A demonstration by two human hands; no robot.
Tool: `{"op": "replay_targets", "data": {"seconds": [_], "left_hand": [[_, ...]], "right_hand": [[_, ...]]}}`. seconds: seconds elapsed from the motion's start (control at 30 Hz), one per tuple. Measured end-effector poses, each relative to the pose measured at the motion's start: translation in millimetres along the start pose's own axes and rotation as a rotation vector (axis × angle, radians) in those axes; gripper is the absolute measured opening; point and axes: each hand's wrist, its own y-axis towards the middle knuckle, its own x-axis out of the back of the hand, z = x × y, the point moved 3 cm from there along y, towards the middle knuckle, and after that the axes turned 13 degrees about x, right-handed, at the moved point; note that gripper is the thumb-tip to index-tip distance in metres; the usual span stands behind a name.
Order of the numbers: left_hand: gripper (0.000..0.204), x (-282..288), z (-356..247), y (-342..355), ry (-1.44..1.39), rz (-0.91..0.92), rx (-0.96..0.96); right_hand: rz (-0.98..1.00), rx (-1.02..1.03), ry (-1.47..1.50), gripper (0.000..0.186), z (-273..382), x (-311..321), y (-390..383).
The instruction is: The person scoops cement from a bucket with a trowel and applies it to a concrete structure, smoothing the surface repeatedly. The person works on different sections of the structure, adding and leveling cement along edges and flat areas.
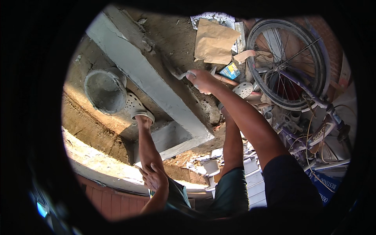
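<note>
My right hand (203, 81) is closed around the handle of a trowel (179, 74), grey with mortar. Its blade lies along the right side of a low, grey-plastered wall (150, 78) and is hard to make out against it. My left hand (154, 177) rests with fingers stretched out on my left leg, holding nothing. Left of the wall stands a round bucket (87, 94) with wet grey mortar (107, 88) inside. Beside it is my left foot in a white perforated clog (134, 105); the other clog (243, 90) is across the wall.
A bicycle wheel (250, 58) and purple frame (301, 84) lie at the right among cords and clutter. Brown paper (213, 41) and a small blue-yellow packet (230, 71) are on the ground at the far side. A small whitish container (211, 167) sits between my legs among rubble.
</note>
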Motion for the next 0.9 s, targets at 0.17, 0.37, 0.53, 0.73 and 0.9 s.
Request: {"op": "replay_targets", "data": {"seconds": [0.17, 0.37, 0.53, 0.73, 0.9], "left_hand": [[0.069, -3.5, 2.2, 4.3, -0.015, -0.025, -0.034], [0.070, -7.4, 2.2, 2.5, -0.016, -0.042, -0.027], [0.070, -9.4, 2.7, 4.1, -0.014, -0.037, -0.025], [0.073, -7.5, 1.9, 5.9, 0.036, -0.003, -0.041], [0.073, -3.0, -0.7, 1.2, 0.004, -0.008, -0.031]], "right_hand": [[0.022, 0.012, -0.063, 0.043, -23.2, -9.7, -55.7], [-0.086, 0.014, 0.114, 0.050, 5.3, 17.7, -36.9], [-0.001, 0.038, -0.152, 0.044, 22.7, 2.7, 35.3], [0.139, -0.171, -0.054, 0.041, -86.3, -11.8, -51.6], [0.193, -0.303, -0.033, 0.041, -187.2, -39.2, -125.2]]}}
